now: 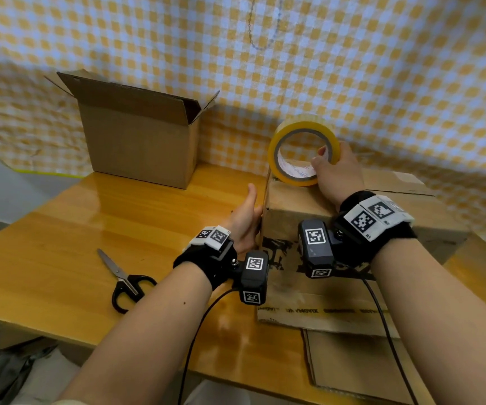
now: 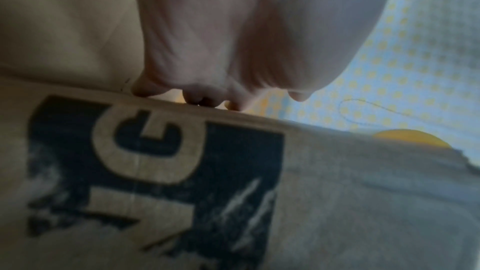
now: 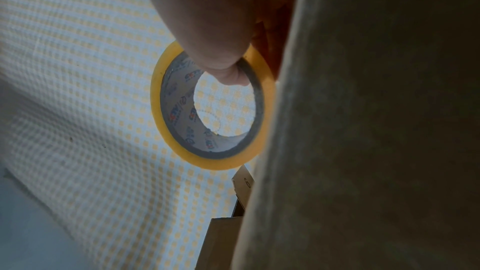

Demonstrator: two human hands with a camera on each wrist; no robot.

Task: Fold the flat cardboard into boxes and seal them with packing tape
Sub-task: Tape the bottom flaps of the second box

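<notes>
Right hand gripping tape roll at box top's left edge, left hand flat against its side

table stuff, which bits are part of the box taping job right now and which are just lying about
In use:
- printed cardboard box, pressed on its side by the left hand
- packing tape roll, held by the right hand

Lying about:
- scissors on the table
- open cardboard box at the back
- flat cardboard
</notes>
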